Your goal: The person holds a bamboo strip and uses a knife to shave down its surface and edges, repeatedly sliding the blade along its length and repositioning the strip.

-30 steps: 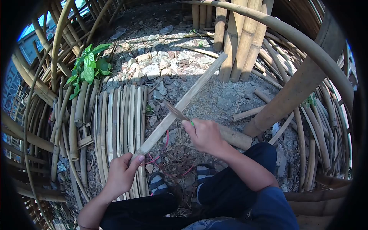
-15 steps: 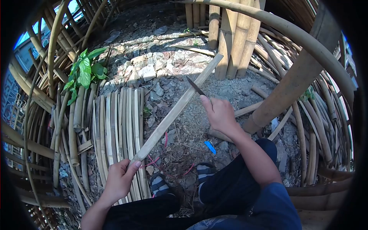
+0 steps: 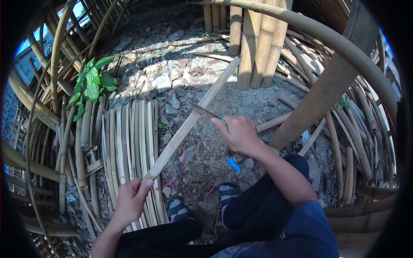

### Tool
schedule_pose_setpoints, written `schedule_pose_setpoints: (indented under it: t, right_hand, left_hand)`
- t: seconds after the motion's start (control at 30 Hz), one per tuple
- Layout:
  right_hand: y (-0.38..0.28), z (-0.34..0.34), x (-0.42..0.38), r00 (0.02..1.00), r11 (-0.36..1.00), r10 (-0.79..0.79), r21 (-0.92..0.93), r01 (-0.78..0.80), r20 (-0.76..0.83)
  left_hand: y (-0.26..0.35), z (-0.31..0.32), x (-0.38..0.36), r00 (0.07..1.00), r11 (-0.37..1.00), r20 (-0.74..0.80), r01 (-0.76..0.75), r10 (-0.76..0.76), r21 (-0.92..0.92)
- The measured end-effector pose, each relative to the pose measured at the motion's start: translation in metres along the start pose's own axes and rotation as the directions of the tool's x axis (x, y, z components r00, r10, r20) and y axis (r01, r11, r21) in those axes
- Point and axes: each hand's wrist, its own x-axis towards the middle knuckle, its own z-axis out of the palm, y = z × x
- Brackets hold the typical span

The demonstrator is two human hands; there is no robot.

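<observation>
My left hand (image 3: 130, 201) is closed around the lower end of a flat bamboo strip (image 3: 180, 136), its thumb on top. The strip slants up and away to the right, its far end near the upright bamboo poles. In my right hand (image 3: 239, 134) is a knife (image 3: 206, 112), its handle mostly hidden by the fingers with a bit of green showing. The dark blade lies across the strip, a little above its middle, pointing left.
Split bamboo strips (image 3: 131, 146) lie in a row at the left, below a leafy plant (image 3: 93, 81). A thick bamboo pole (image 3: 318, 96) leans at the right. On the ground are a blue scrap (image 3: 233, 165) and pink string (image 3: 183, 155).
My right hand and the knife have moved slightly left and down along the strip, and more of the blade shows. The view has shifted a little.
</observation>
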Motion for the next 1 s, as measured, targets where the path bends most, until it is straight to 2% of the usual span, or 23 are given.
schedule_pose_setpoints:
  t: [0.1,0.2,0.27,0.37,0.4,0.47,0.53,0.6,0.63,0.7,0.73,0.8,0.87,0.9,0.97,1.0]
  right_hand:
    - [0.004,0.007,0.004,0.998,0.998,-0.035,-0.046,0.033,-0.043]
    - [-0.013,0.010,-0.001,0.998,1.000,-0.008,0.018,0.009,-0.063]
    - [-0.029,0.013,-0.014,0.997,0.995,-0.073,0.076,0.071,0.030]
    - [-0.026,0.005,-0.012,0.996,0.989,-0.087,0.122,0.088,-0.008]
    - [-0.005,-0.001,0.001,0.998,0.991,0.057,0.123,-0.053,-0.023]
    - [0.026,0.004,0.013,0.992,0.991,0.115,0.076,-0.112,-0.043]
    - [0.025,-0.002,0.013,0.985,0.987,0.161,0.017,-0.160,-0.062]
    - [0.001,0.006,-0.005,0.995,0.987,0.095,0.133,-0.094,0.002]
    - [-0.012,0.010,-0.015,0.995,0.986,0.099,0.135,-0.099,0.003]
    - [-0.033,0.014,-0.030,0.975,0.989,-0.097,0.132,0.072,0.199]
    - [-0.031,0.009,-0.026,0.978,0.991,-0.114,0.091,0.100,0.174]
    - [0.005,0.000,0.001,0.993,0.987,0.107,0.125,-0.101,-0.044]
    - [0.053,-0.023,0.031,0.969,0.969,0.246,-0.027,-0.247,-0.019]
    - [0.052,-0.021,0.031,0.970,0.969,0.243,-0.037,-0.244,-0.027]
    - [0.039,-0.013,0.028,0.948,0.936,0.319,0.156,-0.317,0.013]
    - [0.025,-0.011,0.018,0.974,0.965,0.225,0.146,-0.219,-0.022]
  left_hand:
    - [-0.001,0.002,0.005,1.000,1.000,-0.015,-0.007,0.007,0.003]
    - [-0.004,0.000,0.003,1.000,1.000,-0.013,-0.003,0.003,0.002]
    - [-0.003,0.002,0.002,1.000,1.000,-0.007,-0.003,0.003,-0.008]
    - [-0.004,0.002,-0.001,1.000,1.000,0.029,-0.002,0.003,-0.028]
    - [-0.007,0.002,-0.002,1.000,1.000,0.023,0.014,-0.013,-0.022]
    - [-0.005,0.002,-0.002,0.998,0.999,0.052,0.034,-0.032,-0.029]
    - [-0.012,0.006,0.002,0.997,0.999,0.061,0.040,-0.038,-0.035]
    - [-0.011,0.006,0.005,0.997,0.998,0.064,0.056,-0.054,-0.029]
    - [-0.010,0.007,0.005,0.996,0.998,0.067,0.058,-0.056,-0.025]
    - [-0.009,0.007,0.005,0.994,0.996,0.094,0.068,-0.062,-0.065]
    - [-0.009,0.006,0.003,0.993,0.996,0.096,0.069,-0.064,-0.059]
    - [-0.009,0.003,-0.003,0.998,0.999,0.051,0.042,-0.040,-0.032]
    - [-0.012,0.002,-0.003,0.996,0.997,0.061,0.065,-0.063,-0.035]
    - [-0.013,0.002,-0.002,0.994,0.995,0.065,0.086,-0.083,-0.047]
    - [-0.012,0.003,0.002,0.996,0.995,0.066,0.065,-0.059,-0.080]
    - [-0.012,0.002,0.001,0.996,0.994,0.071,0.067,-0.061,-0.090]
